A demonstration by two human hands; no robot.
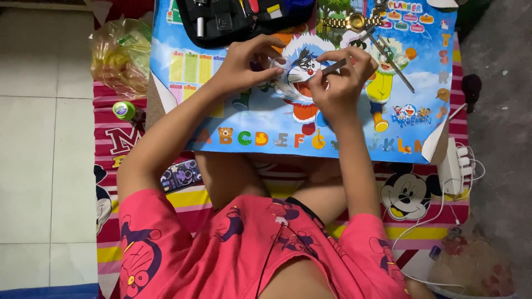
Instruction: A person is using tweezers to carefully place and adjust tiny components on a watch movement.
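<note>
A small clear round part (280, 63) sits pinched in the left hand (244, 63) fingers, over the glossy cartoon-printed tabletop (233, 119). The right hand (338, 83) fingers clamp a thin dark metal tool (334, 67) beside it. Black zip tool case (233, 22) lies at the far edge, gold metal watch band (346, 22) nearby.

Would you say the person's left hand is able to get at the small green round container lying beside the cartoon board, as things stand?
Probably yes. The green container lies in the open on the striped mat, nothing over it, on the same side as the left hand. But those fingers are pinching a small part that would need setting down first.
</note>
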